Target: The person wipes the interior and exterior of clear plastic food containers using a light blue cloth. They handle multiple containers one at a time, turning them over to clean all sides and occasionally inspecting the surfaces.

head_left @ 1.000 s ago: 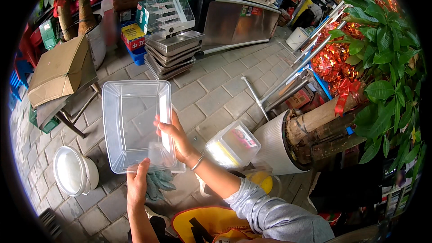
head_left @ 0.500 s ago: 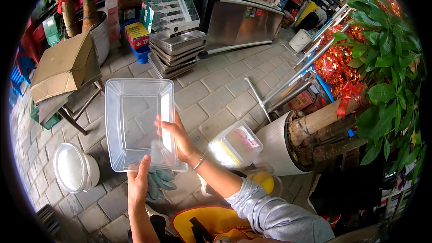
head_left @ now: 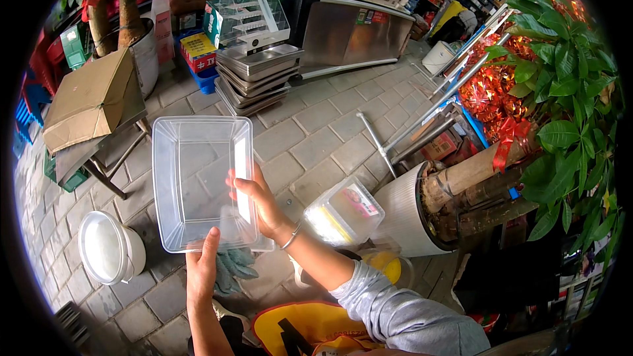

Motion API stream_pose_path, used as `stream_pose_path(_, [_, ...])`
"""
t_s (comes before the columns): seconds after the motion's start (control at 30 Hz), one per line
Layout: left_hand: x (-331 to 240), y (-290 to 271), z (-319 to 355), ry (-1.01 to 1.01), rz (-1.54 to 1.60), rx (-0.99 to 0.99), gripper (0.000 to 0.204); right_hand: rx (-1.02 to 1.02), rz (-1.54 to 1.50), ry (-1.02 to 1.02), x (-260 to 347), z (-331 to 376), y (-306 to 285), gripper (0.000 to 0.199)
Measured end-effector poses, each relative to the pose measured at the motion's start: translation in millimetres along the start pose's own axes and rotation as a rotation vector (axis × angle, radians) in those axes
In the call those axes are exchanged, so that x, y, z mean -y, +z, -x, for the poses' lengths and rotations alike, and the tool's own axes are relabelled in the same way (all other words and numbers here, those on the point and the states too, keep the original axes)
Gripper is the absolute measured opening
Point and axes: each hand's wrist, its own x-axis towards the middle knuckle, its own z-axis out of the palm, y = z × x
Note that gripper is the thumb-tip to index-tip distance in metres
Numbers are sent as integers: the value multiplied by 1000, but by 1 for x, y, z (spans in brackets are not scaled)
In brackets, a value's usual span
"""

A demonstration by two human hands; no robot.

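A clear plastic container (head_left: 201,151), rectangular and hollow, is held up over the paving with its wide opening facing me. My left hand (head_left: 203,265) grips its near edge, thumb on the front and the other fingers hidden behind. Along the right side, my right hand (head_left: 257,201) presses against the wall, its fingers partly seen through the plastic. A grey-green cloth or glove (head_left: 234,270) lies below the container, beside my left hand. Another clear plastic box (head_left: 346,211), with yellow and pink showing on it, stands on the ground right of my right wrist.
A white bucket (head_left: 112,247) stands at the left. Stacked metal trays (head_left: 257,72) are farther off, near a steel cabinet (head_left: 356,33) lying on its side. A flattened cardboard box (head_left: 89,95) rests on a small table. At right are a potted tree (head_left: 402,214) and metal poles (head_left: 377,144).
Almost nothing differs. The view has shifted very slightly, and both hands keep the same hold on the clear container.
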Motion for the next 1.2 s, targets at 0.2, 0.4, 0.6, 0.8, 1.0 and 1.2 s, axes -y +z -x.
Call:
stream_pose_path(0.2, [0,0,0,-1,-9,-3,41,-1,5,0,0,0,0,78])
stream_pose_path(0.4, [1,-2,-1,3,-18,7,39,4,16,3,0,0,0,79])
stream_pose_path(0.6, [1,-3,-1,2,-15,16,39,-1,14,4,1,0,2,80])
stream_pose_path(0.8, [3,-1,-1,3,-5,-16,42,-1,16,15,0,-1,2,79])
stream_pose_path(1.0, [2,-4,-2,2,-14,6,43,-3,16,14,-1,-1,3,79])
stream_pose_path(1.2, [1,-4,-1,-18,-32,0,45,-14,4,15,-2,-1,3,78])
